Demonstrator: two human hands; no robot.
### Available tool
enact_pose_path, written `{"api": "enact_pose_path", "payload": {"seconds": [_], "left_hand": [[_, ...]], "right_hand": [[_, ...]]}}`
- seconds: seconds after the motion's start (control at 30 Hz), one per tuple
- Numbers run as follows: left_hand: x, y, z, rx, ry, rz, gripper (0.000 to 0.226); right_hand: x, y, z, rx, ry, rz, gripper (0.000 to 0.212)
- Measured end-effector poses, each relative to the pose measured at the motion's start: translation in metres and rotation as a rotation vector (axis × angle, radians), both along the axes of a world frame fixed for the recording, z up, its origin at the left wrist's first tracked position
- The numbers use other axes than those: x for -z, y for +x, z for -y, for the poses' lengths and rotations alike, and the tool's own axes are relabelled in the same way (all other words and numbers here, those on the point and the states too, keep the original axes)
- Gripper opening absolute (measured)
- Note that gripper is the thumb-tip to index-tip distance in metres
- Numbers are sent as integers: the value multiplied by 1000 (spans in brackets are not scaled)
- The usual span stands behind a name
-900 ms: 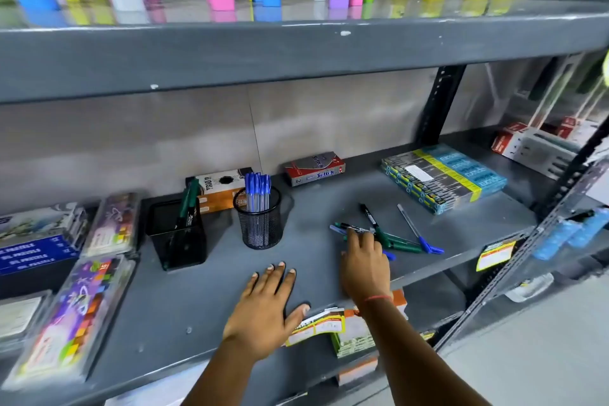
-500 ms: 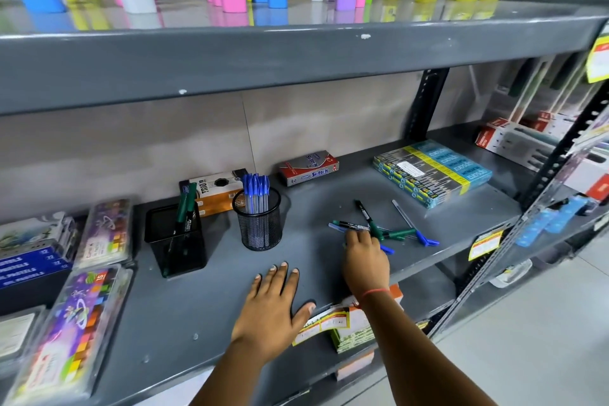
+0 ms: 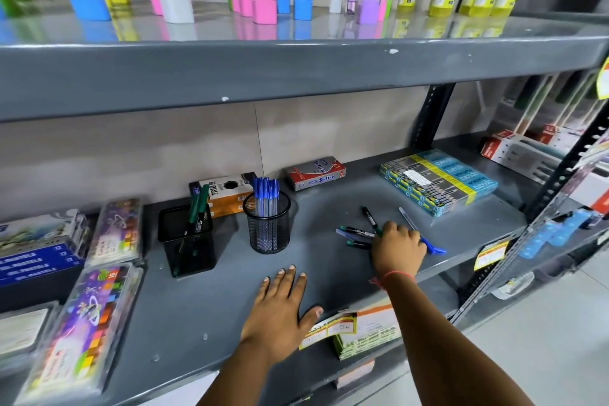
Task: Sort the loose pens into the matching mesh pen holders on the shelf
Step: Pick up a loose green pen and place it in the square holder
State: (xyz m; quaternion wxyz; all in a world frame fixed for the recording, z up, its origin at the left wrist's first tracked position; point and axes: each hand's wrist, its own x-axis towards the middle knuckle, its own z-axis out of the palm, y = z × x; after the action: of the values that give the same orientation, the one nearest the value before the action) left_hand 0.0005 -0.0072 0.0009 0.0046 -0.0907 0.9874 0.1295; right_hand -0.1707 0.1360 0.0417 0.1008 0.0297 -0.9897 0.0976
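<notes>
reaching over the loose pens (image 3: 359, 234) with my right hand (image 3: 397, 249), i have my fingers curled down onto the pile, but i cannot tell from here whether i have closed on any one pen. the pens lie scattered on the grey shelf (image 3: 204, 313), right of the two holders: several green-capped ones fan out to the left of my knuckles, and a blue one (image 3: 431, 247) pokes out on the far right side. my left hand (image 3: 280, 310) lies flat and spread on the shelf, nearer to me, holding nothing.

the round mesh holder (image 3: 267, 224) stands full of blue pens, and the square mesh holder (image 3: 187, 241) to its left has a few green ones leaning in it.

these pens look light, stiff and smooth, so i judge they will roll and slip on the metal. i would pinch one at mid-barrel, not at the cap, and take the top one so the rest do not scatter.
</notes>
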Motion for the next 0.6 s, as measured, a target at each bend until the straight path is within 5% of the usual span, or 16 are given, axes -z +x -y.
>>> {"api": "enact_pose_path", "payload": {"seconds": [0.07, 0.23, 0.33, 0.5, 0.6], "left_hand": [[0, 2, 3, 7, 29, 8, 118], [0, 22, 24, -46, 33, 10, 123], [-3, 43, 40, -104, 44, -12, 123], [-4, 71, 66, -191, -16, -53, 121], [-4, 79, 71, -237, -11, -52, 119]], "right_hand": [[-7, 1, 0, -10, -132, -58, 27], [-52, 5, 12, 53, -932, -216, 22], [-81, 12, 32, 34, -1226, -266, 25], [-120, 45, 85, -236, -1414, -240, 29], [-124, 68, 118, -439, -1396, -21, 30]]}}
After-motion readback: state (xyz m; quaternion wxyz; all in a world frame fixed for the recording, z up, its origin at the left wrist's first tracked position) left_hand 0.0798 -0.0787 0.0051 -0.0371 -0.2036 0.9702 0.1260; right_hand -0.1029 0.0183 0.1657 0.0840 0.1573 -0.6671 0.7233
